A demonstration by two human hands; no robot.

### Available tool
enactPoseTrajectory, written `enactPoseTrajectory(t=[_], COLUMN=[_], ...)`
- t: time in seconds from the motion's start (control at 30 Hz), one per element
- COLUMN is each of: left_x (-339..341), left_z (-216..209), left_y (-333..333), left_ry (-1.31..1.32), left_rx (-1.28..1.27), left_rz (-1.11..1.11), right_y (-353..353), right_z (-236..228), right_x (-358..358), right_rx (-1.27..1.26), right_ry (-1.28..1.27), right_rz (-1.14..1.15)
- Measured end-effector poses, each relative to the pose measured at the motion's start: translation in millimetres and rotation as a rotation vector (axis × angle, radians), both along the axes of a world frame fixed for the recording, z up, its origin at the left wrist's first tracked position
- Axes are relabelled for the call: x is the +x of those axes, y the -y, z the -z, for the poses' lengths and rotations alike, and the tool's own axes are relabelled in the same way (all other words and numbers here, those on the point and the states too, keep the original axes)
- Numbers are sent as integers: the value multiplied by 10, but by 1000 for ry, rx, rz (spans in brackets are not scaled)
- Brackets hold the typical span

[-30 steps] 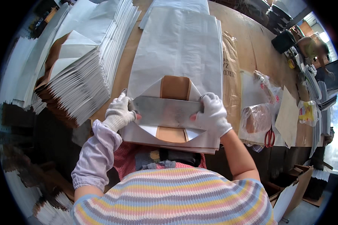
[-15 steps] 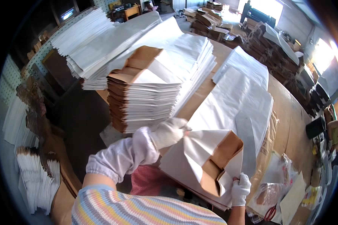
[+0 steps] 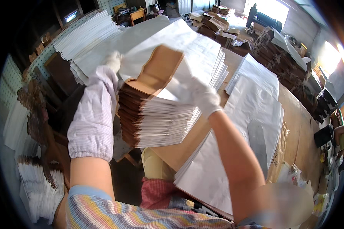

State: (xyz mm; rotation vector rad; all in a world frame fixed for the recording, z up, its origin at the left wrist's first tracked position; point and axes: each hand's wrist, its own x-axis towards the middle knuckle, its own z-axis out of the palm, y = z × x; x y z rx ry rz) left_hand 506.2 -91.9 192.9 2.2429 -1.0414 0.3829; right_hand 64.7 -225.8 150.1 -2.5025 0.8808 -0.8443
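A paper bag [image 3: 165, 68], white outside and brown inside, lies spread on top of a tall stack of folded paper bags [image 3: 158, 128]. My gloved left hand [image 3: 113, 62] is at the bag's far left, closed on a white edge of it. On the other side my gloved right hand [image 3: 207, 100], smeared by motion, grips the bag's white right part. In front of my right forearm lies a pile of flat white paper sheets [image 3: 208, 170]. A grey flat blade-like plate [image 3: 257, 143] rests on the sheets.
Large stacks of white sheets [image 3: 86, 36] stand at the far left of the table [image 3: 300, 126]. Bundles of white paper [image 3: 40, 191] sit at the lower left. Piled brown paper [image 3: 252, 63] fills the far right. A dark container [image 3: 323, 132] is at the right edge.
Both hands have moved forward and left, carrying the bag from the flat sheets onto the stack. The view has shifted slightly, and the flat sheets are now uncovered.
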Motion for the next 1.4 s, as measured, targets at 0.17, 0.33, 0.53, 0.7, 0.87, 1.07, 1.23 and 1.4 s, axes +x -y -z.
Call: enactPoseTrajectory(t=[0.17, 0.33, 0.53, 0.7, 0.87, 1.07, 1.23, 1.4], left_x=[644, -594, -3180, -4543, -4579, -4348, -4287, -4059], left_z=[1080, 308, 231, 1403, 1738, 1761, 1534, 1464], left_y=[-728, -1030, -1332, -790, -646, -592, -599, -748], left_ry=[-14, -241, 68, 327, 189, 135, 182, -23], left_rx=[-77, -471, -235, 370, 259, 226, 339, 339], left_rz=[-2, 171, 695, 944, 935, 1030, 1039, 1063], right_y=[-428, -972, -1548, -1668, -1505, -1581, -1494, -1371], right_z=[105, 713, 1054, 1072, 1074, 1508, 1389, 1418], right_x=[-83, -1828, -3638, -4034, -4156, -4573, -4467, -4567], right_rx=[175, 162, -60, 243, 729, -34, -480, -299], right_ry=[-156, -180, -432, -474, -47, 5, -179, -97], right_rz=[-167, -127, 348, 837, 987, 498, 177, 112])
